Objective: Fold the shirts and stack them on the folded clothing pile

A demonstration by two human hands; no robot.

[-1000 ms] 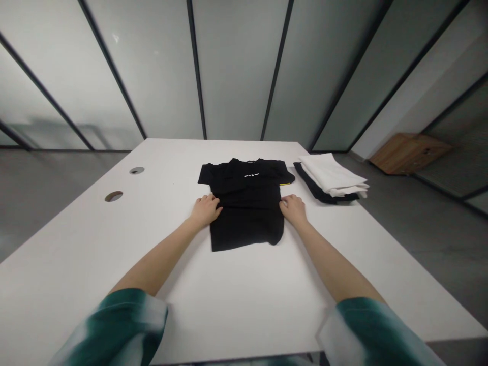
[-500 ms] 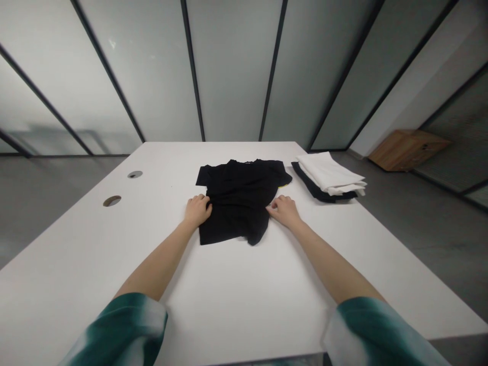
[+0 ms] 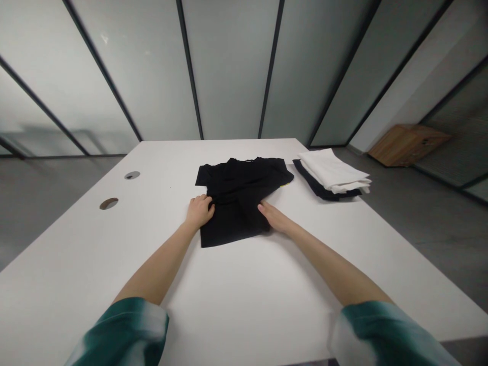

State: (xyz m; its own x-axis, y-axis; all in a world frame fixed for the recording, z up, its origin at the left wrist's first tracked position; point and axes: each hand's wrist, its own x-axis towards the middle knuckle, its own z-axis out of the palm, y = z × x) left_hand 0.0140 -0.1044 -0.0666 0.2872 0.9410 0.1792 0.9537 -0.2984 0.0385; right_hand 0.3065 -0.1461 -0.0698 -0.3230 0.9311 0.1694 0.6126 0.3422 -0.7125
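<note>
A black T-shirt (image 3: 236,198) lies on the white table (image 3: 244,295), its collar and sleeves toward the far side and its hem toward me. Creases run across its middle. My left hand (image 3: 200,211) is closed at the shirt's left edge, with fingers curled and the thumb resting on the cloth. On the opposite edge, my right hand (image 3: 275,217) grips the shirt, thumb on top and the other fingers mostly hidden under the fabric. A small strip of yellow shows beneath the right sleeve.
To the right of the shirt sits a stack of folded cloth, white cloth (image 3: 331,170) over dark cloth (image 3: 314,184). Two round holes (image 3: 109,204) pierce the tabletop at left. Beyond the table are frosted panels (image 3: 232,71) and a wooden cabinet (image 3: 406,145).
My right hand has moved slightly left and over the shirt's right edge, its fingers now under the cloth. The lower right corner of the hem has shifted and lies straighter. My left hand stays nearly in place.
</note>
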